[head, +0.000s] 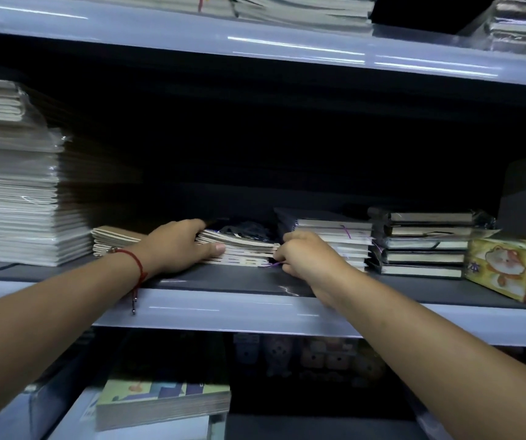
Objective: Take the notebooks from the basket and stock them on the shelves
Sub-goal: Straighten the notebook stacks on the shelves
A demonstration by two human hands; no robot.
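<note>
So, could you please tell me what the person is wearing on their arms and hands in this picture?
Both forearms are bare, with no sleeves in view. The left hand has a thin red cord bracelet at the wrist, with a small metal bead on it and loose ends hanging down that finish in small dark tips. The right hand shows no bracelet, watch or glove, and no rings can be seen on either hand.

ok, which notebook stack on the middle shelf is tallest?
The white plastic-wrapped stack at the far left, rising well above the low stack both hands hold and the two stacks of dark-covered notebooks to the right.
</note>
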